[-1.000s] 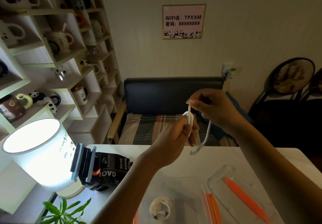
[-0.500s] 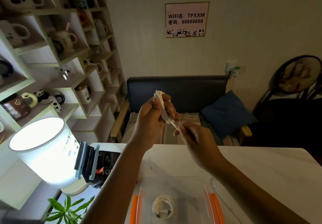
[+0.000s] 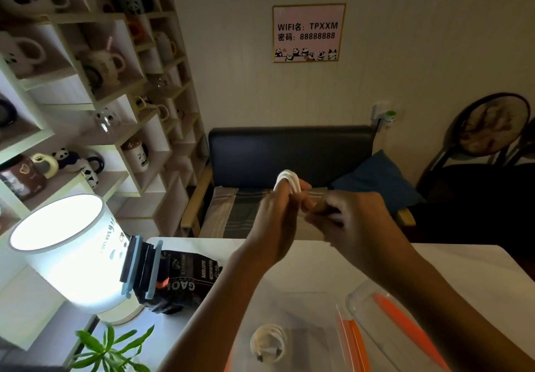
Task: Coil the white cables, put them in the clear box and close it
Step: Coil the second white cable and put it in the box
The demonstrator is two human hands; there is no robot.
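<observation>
Biggest risk here is probably the coil [image 3: 286,180] springing apart — the loops are only pinched between the fingers of the left hand [image 3: 278,212], and if that pinch is loosened before the tail gets tucked, the whole thing could be undone in mid-air and dropped on the table [image 3: 463,261]. The tail end itself can't be made out; the right hand [image 3: 347,221] is blurred, so whether it's closed on the cable end or just brushing it can't be told. A sloppy wrap could also mean a bundle too fat or loose to sit flat, and the lid [image 3: 405,322] might then not be shut cleanly. Pose-wise, both hands are raised well above the box [image 3: 318,308], left hand upright with the white loops poking out over its fingertips, right hand just beside it and angled in from the right, fingers pointed at the left. One coiled cable [image 3: 267,342] is already lying inside the box, which is open, with the lid set down just to its right.
</observation>
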